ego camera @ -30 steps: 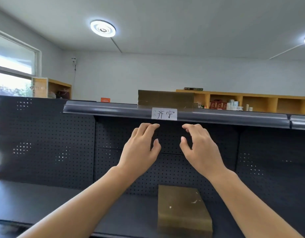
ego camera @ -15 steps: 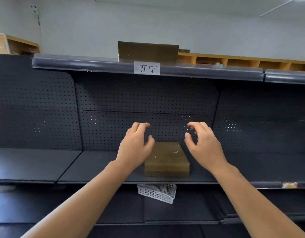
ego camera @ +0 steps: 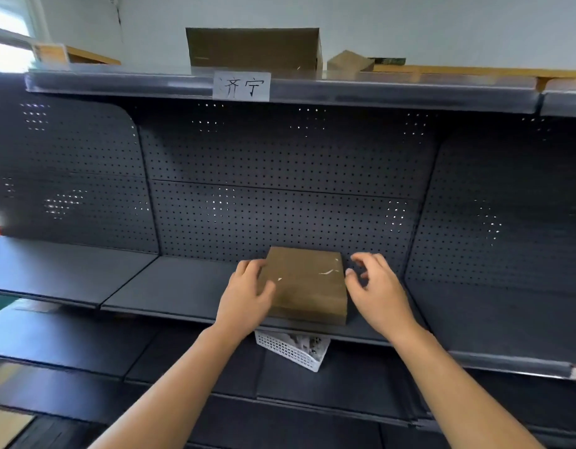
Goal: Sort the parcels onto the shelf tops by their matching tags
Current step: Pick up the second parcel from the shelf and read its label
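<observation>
Since half a second ago, both of our hands have dropped from in front of the perforated back panel (ego camera: 280,176) to the flat brown parcel (ego camera: 307,281) on the middle shelf (ego camera: 170,286). Our left hand (ego camera: 244,299) now lies against the parcel's left edge, its fingers spread and uncurled along that side, the thumb reaching toward the top face; we cannot tell whether it presses firmly. Our right hand (ego camera: 376,290) sits just beside the parcel's right edge, fingers loosely curled and released, closing on nothing; contact with the parcel cannot be confirmed.

The parcel lies flat near the front lip of the middle shelf, its top face bearing small pale scuffs.

On the top shelf (ego camera: 377,92), a white paper tag (ego camera: 241,86) with handwritten characters is fixed to the front rail. Directly behind the tag stands a large brown carton (ego camera: 252,48); a smaller tan box (ego camera: 350,64) sits just to its right.

Below the middle shelf, a white perforated basket (ego camera: 290,350) rests tilted, partly hidden by the shelf edge.
</observation>
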Demonstrator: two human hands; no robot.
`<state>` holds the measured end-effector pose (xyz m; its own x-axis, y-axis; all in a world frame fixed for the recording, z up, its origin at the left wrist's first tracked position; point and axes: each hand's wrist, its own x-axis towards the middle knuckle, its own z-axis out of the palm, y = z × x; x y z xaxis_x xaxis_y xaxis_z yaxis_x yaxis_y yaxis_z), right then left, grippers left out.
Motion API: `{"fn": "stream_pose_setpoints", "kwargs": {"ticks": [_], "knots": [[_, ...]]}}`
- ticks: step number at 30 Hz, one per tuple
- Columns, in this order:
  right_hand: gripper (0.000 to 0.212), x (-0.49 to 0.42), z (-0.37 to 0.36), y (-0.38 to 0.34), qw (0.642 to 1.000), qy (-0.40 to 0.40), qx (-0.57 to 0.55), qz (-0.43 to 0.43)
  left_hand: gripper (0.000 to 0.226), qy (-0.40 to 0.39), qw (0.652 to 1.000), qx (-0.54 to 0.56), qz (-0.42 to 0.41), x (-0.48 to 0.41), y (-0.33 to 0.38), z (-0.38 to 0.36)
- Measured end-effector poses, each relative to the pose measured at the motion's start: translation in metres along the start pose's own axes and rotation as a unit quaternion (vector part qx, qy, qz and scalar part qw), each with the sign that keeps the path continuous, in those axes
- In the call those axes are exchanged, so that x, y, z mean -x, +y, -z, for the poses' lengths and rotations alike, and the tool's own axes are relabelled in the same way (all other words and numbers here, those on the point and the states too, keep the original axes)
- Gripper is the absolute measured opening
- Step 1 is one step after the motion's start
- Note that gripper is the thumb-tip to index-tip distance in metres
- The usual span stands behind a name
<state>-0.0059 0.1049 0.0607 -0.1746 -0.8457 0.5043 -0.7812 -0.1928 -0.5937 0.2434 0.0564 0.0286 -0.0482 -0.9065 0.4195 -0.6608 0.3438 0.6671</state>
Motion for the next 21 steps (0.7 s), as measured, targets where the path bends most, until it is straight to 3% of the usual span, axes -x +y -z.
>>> {"fn": "stream_pose_setpoints", "kwargs": {"ticks": [14,19,21], "knots": [[0.028,-0.059,-0.089,0.09,0.976,-0.08,-0.067,-0.193,0.036,-0.057,0.981,0.039,0.183,-0.071,-0.055,-0.08],[0.055,-0.076,-0.12,0.111,0.945,-0.08,-0.113,-0.298,0.047,-0.069,0.96,0.108,0.248,-0.098,-0.085,-0.098],[0.056,-0.08,-0.13,0.118,0.933,-0.079,-0.138,-0.324,0.057,-0.068,0.944,0.149,0.286,-0.104,-0.091,-0.104]]}}
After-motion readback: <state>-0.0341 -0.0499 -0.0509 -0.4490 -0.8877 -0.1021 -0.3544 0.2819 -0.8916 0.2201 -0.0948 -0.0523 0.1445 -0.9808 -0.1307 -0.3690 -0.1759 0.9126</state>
